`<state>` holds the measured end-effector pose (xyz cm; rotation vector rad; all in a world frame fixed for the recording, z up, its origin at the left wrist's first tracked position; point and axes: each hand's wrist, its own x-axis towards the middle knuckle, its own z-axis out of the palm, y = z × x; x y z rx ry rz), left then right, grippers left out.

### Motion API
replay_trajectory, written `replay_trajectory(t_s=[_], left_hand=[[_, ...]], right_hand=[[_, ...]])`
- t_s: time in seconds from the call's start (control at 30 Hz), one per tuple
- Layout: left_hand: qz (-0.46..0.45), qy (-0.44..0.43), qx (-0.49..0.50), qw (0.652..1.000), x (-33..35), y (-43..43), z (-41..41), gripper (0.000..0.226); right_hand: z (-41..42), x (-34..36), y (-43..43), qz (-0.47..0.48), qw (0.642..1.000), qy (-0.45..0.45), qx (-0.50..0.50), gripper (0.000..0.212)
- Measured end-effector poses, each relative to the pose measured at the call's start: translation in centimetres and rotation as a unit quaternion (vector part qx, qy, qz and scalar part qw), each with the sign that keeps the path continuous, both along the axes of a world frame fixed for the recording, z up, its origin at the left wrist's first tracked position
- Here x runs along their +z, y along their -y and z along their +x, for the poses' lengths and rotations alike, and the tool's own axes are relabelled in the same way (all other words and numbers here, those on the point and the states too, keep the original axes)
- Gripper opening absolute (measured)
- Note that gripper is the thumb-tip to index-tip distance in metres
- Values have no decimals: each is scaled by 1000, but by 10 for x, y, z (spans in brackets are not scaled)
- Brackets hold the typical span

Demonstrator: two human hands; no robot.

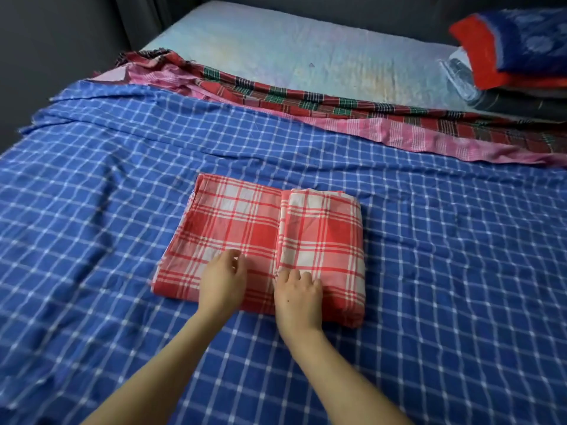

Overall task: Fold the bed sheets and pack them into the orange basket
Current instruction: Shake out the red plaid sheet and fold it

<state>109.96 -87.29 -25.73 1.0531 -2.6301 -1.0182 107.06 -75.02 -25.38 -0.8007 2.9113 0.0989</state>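
Blue checked sheet lies beneath, pillows upper right. My left grip and right grip rest slack-fingered on the folded red checked sheet.

Soft even light, blurred wide-angle edges.

Your bed has a pale blue top. A big blue checked sheet is spread flat over the near part. Behind it, a pink sheet and a red and green checked sheet lie bunched in a long strip. A pile of covers sits in the far right corner.
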Motion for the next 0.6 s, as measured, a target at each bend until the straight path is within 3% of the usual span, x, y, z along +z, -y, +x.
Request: replay_trajectory(t_s=[0.13, 0.27, 0.33, 0.4, 0.43, 0.5, 0.57, 0.6], left_hand=[[49, 26, 5, 998, 0, -18, -19, 27], [65, 23, -9, 998, 3, -36, -33, 29], [29, 38, -33, 998, 2, -41, -33, 33], [-61, 30, -80, 994, -1, -44, -28, 39], [-125, 13, -111, 986, -6, -43, -26, 42], [-224, -3, -193, 955, -21, -40, -18, 47], [-268, 30, -258, 928, -36, -31, -11, 48], [-270, 60, -275, 921, -41, -26, -8, 49]], right_hand=[[5, -4, -9, -36, 999, -4, 38, 46], [-4, 7, -31, -200, 974, 44, 96, 31], [-14, 16, -54, -272, 962, -2, 25, 25], [-28, 17, -80, -296, 942, -91, -131, 28], [-35, 14, -91, -278, 930, -77, -229, 33], [-45, 8, -101, -281, 878, 114, -370, 44], [-53, 7, -100, -388, 765, 290, -425, 41], [-55, 14, -98, -426, 720, 332, -436, 37]])
